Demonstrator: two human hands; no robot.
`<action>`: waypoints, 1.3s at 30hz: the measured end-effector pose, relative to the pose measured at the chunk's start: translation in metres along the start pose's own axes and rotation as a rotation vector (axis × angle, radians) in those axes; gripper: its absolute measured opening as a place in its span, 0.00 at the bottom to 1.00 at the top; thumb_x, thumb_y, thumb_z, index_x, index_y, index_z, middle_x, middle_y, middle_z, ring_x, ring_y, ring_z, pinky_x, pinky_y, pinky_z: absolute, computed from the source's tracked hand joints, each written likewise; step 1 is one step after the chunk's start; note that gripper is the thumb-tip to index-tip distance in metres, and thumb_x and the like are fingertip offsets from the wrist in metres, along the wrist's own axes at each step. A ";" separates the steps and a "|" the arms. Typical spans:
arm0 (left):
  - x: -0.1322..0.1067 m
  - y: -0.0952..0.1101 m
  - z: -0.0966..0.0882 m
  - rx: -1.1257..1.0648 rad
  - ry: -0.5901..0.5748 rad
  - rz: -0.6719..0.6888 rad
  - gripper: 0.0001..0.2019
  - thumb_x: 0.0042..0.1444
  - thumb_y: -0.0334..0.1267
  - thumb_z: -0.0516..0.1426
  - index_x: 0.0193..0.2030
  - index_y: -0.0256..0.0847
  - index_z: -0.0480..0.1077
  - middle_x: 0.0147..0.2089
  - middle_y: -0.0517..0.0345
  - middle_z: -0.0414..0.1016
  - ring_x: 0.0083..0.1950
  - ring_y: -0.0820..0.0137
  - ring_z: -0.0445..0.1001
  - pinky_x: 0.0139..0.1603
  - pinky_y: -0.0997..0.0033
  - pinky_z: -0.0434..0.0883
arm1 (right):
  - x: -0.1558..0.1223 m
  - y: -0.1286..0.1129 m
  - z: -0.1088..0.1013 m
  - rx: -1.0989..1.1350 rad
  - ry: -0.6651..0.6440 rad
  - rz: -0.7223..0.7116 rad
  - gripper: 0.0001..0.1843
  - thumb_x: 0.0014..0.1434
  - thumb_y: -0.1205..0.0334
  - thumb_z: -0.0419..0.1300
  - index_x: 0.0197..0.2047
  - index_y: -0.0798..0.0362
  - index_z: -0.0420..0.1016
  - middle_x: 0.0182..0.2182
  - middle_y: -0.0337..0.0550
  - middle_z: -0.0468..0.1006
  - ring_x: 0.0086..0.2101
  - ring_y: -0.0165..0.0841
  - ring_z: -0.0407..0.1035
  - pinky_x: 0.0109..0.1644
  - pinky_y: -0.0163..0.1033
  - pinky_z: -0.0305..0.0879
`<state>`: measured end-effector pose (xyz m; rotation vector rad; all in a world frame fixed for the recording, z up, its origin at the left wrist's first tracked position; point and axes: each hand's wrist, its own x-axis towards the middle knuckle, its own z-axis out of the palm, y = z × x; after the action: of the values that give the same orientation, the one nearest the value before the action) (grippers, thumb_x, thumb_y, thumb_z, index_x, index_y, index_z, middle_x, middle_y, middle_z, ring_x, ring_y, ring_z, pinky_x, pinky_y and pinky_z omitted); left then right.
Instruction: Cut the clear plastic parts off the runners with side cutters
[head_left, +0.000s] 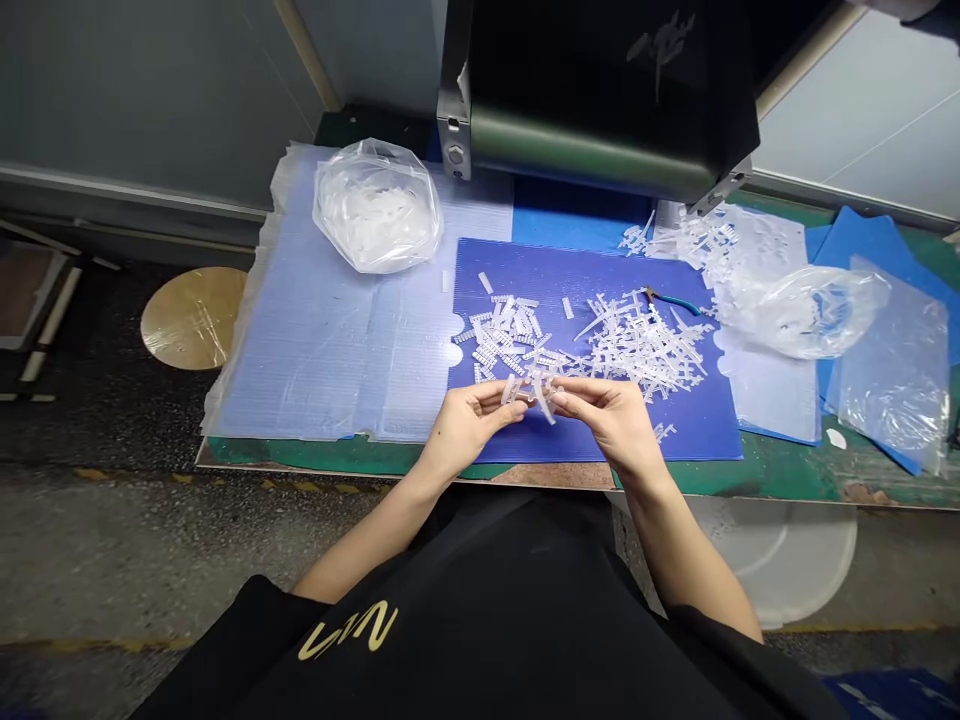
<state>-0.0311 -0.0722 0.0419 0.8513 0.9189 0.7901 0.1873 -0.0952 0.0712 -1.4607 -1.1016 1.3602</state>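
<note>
Nearest to us is our black shirt [450, 610], with a white plastic tub [787, 560] on the floor to its right, below the bench edge. Our left hand [469, 425] and right hand [606, 425] meet just above a blue corrugated sheet [675, 430]. Both are half closed, and each pinches one end of a clear plastic piece [531, 390] between thumb and fingertips, holding it up between them. Our fingers hide part of it, so we cannot make out its whole shape.

Just beyond our hands, two loose heaps lie on the blue sheet: a left heap of comb-like clear parts [506, 335] and a right heap of branching clear runners [645, 345]. Side cutters [681, 304] with blue handles lie against the far side of the right heap. The blue sheet sits on the green bench [315, 456], beside a wider translucent sheet [300, 350].

Farther off on that translucent sheet is a clear bag of white parts [377, 207]. To the right, another clear bag [817, 312] lies beside more runners [720, 245], near a second blue sheet [877, 250]. A black machine housing [600, 100] stands over the far edge of the bench.
</note>
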 end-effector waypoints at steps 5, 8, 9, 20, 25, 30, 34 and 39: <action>-0.004 0.003 -0.014 0.062 -0.011 -0.051 0.26 0.58 0.51 0.71 0.58 0.35 0.82 0.58 0.43 0.85 0.57 0.53 0.87 0.57 0.55 0.87 | 0.005 -0.009 0.000 -0.026 -0.157 0.059 0.17 0.55 0.55 0.79 0.48 0.46 0.91 0.44 0.44 0.90 0.44 0.45 0.87 0.56 0.52 0.85; -0.003 0.003 -0.021 0.066 0.046 -0.062 0.26 0.58 0.51 0.71 0.56 0.34 0.83 0.54 0.44 0.87 0.54 0.55 0.88 0.60 0.53 0.86 | 0.011 -0.007 0.002 -0.012 -0.227 0.110 0.17 0.56 0.53 0.78 0.49 0.46 0.91 0.43 0.44 0.90 0.43 0.45 0.87 0.54 0.52 0.86; -0.002 0.003 -0.024 0.075 0.056 -0.068 0.25 0.58 0.51 0.71 0.55 0.34 0.83 0.53 0.45 0.87 0.53 0.55 0.88 0.61 0.53 0.86 | 0.013 -0.005 0.003 -0.012 -0.231 0.119 0.16 0.56 0.53 0.78 0.48 0.47 0.91 0.42 0.44 0.90 0.43 0.45 0.87 0.54 0.52 0.86; -0.007 0.011 -0.006 0.378 0.253 0.073 0.17 0.61 0.46 0.69 0.54 0.44 0.85 0.55 0.57 0.87 0.55 0.59 0.88 0.66 0.61 0.83 | 0.028 0.017 0.028 -0.104 0.101 -0.018 0.09 0.60 0.56 0.75 0.44 0.48 0.91 0.42 0.42 0.90 0.44 0.46 0.87 0.57 0.53 0.85; 0.007 0.016 -0.027 0.141 0.329 -0.005 0.17 0.56 0.47 0.73 0.49 0.40 0.86 0.48 0.52 0.89 0.46 0.60 0.89 0.57 0.60 0.87 | 0.037 0.016 0.031 -0.241 0.122 -0.130 0.23 0.67 0.60 0.69 0.64 0.45 0.83 0.61 0.43 0.83 0.61 0.47 0.79 0.74 0.58 0.71; 0.015 0.019 -0.040 0.073 0.258 -0.001 0.18 0.54 0.47 0.74 0.46 0.38 0.86 0.44 0.49 0.89 0.43 0.62 0.89 0.54 0.64 0.87 | 0.039 0.009 0.038 -0.271 0.093 -0.209 0.30 0.71 0.60 0.65 0.74 0.45 0.72 0.71 0.41 0.72 0.71 0.46 0.67 0.78 0.57 0.64; 0.016 0.016 -0.029 0.110 0.256 0.029 0.18 0.54 0.48 0.74 0.46 0.38 0.86 0.46 0.49 0.89 0.46 0.60 0.89 0.56 0.62 0.87 | 0.025 0.003 0.047 -0.232 0.059 -0.172 0.14 0.70 0.56 0.67 0.56 0.47 0.88 0.50 0.42 0.89 0.50 0.45 0.86 0.60 0.51 0.84; 0.015 0.017 -0.008 0.186 0.374 0.149 0.10 0.57 0.43 0.72 0.42 0.41 0.86 0.43 0.54 0.89 0.46 0.63 0.89 0.54 0.67 0.86 | 0.000 -0.006 0.054 -0.207 0.160 -0.182 0.11 0.68 0.59 0.69 0.52 0.45 0.90 0.47 0.40 0.90 0.44 0.43 0.87 0.57 0.50 0.85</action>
<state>-0.0364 -0.0497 0.0491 0.9600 1.2853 1.0254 0.1330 -0.0928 0.0733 -1.5454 -1.2663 1.0088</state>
